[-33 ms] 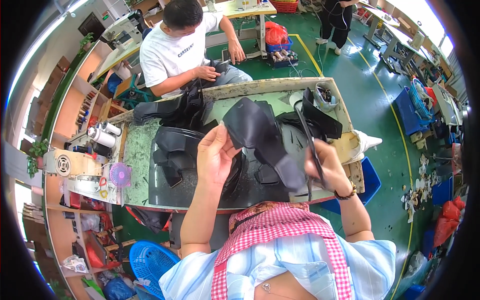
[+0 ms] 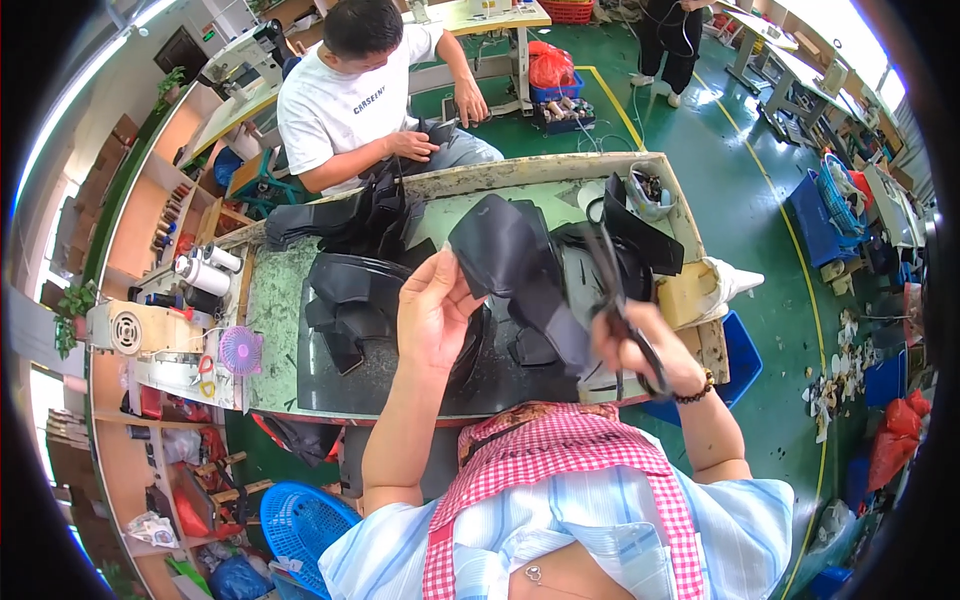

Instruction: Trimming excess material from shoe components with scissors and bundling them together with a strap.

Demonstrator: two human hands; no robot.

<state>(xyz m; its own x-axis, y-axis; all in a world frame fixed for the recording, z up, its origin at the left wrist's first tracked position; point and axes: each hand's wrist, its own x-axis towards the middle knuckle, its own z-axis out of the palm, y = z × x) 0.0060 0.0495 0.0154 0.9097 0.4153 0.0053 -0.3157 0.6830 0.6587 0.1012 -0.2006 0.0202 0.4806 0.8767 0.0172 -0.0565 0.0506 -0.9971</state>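
My left hand (image 2: 437, 310) pinches the left edge of a black, smooth, leather-like cut piece (image 2: 500, 250), raised above the worktable (image 2: 275, 310). The piece is broad at the top and narrows toward my right hand. In my right hand (image 2: 650, 345) is a pair of black-handled scissors (image 2: 612, 275), smeared by motion, blades pointing away from me. Whether the blades touch the piece I cannot tell. Stacked black pieces (image 2: 355, 290) lie left of my left hand, and another pile (image 2: 350, 215) sits behind them. More black pieces (image 2: 640, 235) rest at the far right.
A raised wooden rim (image 2: 480, 170) borders the table's far side. Across it sits a co-worker (image 2: 350, 110) handling black pieces. A small purple fan (image 2: 240, 350), orange-handled scissors (image 2: 206, 375) and thread cones (image 2: 205, 275) stand at the left. A blue bin (image 2: 740, 365) is below right.
My right hand has turned, and the scissors have swung with it, their handles now nearer me. The left hand and the black piece have shifted very slightly right.
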